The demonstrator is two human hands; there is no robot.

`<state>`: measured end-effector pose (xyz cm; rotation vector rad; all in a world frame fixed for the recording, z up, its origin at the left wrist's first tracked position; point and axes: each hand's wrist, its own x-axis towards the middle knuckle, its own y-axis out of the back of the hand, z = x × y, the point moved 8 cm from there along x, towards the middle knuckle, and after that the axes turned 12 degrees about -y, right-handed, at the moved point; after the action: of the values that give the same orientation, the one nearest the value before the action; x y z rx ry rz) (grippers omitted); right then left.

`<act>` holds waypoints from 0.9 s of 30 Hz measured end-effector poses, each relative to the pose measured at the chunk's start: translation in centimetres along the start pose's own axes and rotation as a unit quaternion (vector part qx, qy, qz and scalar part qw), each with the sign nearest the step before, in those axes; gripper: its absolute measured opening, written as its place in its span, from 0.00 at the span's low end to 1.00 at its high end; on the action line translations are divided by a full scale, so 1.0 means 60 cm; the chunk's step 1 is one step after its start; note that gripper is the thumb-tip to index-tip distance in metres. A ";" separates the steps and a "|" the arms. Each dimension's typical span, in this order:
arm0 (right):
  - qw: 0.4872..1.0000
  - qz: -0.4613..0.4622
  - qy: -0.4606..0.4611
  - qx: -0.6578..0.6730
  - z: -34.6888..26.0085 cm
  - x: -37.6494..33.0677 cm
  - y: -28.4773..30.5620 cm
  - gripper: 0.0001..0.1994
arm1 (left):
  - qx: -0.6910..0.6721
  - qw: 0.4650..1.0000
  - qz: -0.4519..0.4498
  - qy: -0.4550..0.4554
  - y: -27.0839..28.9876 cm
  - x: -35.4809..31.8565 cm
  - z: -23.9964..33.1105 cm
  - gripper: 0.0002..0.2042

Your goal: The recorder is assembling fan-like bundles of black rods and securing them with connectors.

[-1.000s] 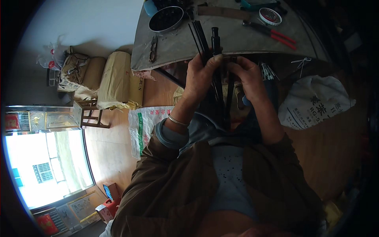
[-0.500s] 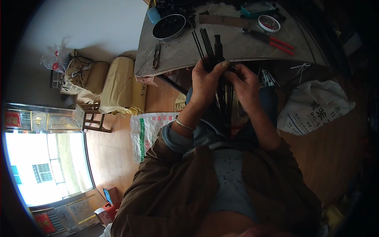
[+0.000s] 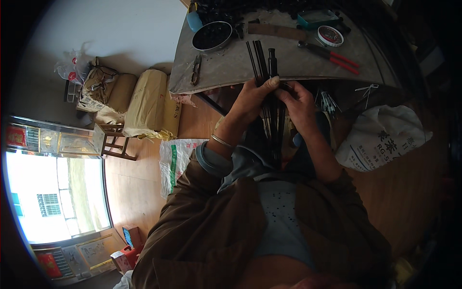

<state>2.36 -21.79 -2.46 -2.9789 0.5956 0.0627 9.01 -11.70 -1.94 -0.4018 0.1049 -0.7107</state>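
Note:
In front of my lap, a bundle of long thin black rods (image 3: 260, 55) stands nearly upright, reaching from my legs to over the table's near edge. A thicker black tube with a stepped, knob-like end (image 3: 272, 61) stands among the rods. My left hand (image 3: 251, 100), with a bangle at its wrist, is closed around the bundle, its thumb pressed against the tube. On the right side of the bundle, my right hand (image 3: 299, 102) has its fingers pinched together close to the left thumb. What those fingertips grip is hidden.
On the grey table (image 3: 231, 67) lie a round pan (image 3: 212, 48) of black parts, red-handled pliers (image 3: 332, 56), small snips (image 3: 196, 71), a brown bar (image 3: 276, 32), a white round tin (image 3: 330, 36) and a teal tray (image 3: 317, 20). A white sack (image 3: 385, 139) is right; wrapped bundles (image 3: 147, 103) and a stool (image 3: 118, 142) are left.
The whole view has shifted slightly, so the table appears a little lower and further right. Both hands stay at the bundle; their fingers have shifted only slightly.

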 end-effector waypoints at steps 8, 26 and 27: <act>0.999 0.012 -0.001 -0.048 0.001 0.013 0.009 0.11 | 0.018 1.000 0.010 -0.021 0.001 -0.013 -0.006 0.18; 0.963 0.114 0.177 -0.171 -0.082 0.051 0.029 0.11 | -0.051 0.989 0.117 -0.076 0.041 0.008 -0.028 0.11; 0.961 0.112 0.179 -0.177 -0.086 0.070 0.036 0.11 | -0.083 0.991 0.095 -0.031 0.032 0.008 -0.036 0.09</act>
<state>5.54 -25.92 2.24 -3.2715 1.0667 -0.4041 10.06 -11.42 -4.64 -0.5648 0.1428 -0.5017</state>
